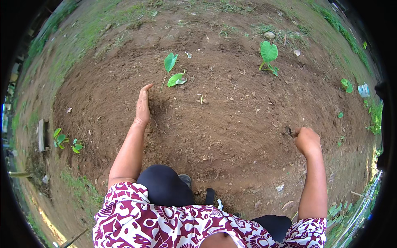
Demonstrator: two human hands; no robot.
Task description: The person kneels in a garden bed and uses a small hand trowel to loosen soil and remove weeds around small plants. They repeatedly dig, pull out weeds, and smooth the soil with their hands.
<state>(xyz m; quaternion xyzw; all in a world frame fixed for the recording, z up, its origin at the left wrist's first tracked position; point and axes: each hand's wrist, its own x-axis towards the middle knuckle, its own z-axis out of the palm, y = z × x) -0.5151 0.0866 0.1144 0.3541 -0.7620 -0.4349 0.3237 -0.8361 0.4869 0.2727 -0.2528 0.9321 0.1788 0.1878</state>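
Observation:
Bare brown soil (pixel 217 124) lies before me. My left hand (pixel 143 105) is held edge-down with its fingers straight and together, beside a dark clump of loose soil and fine roots (pixel 157 104); nothing shows in its grip. Just beyond it stand two green heart-shaped leaves (pixel 170 62) of a young plant. On the right, my right hand (pixel 305 139) is closed on a small dark object (pixel 288 131), whose kind I cannot tell; its tip is close to the soil. A larger leafy seedling (pixel 269 52) grows farther off at the upper right.
Small plants (pixel 60 139) grow at the left, others (pixel 346 85) at the right near a pale blue container (pixel 363 90). A stone (pixel 269 35) lies at the far side. A wooden piece (pixel 41 135) stands at the left edge. My bent knee (pixel 167 186) is close below my left forearm.

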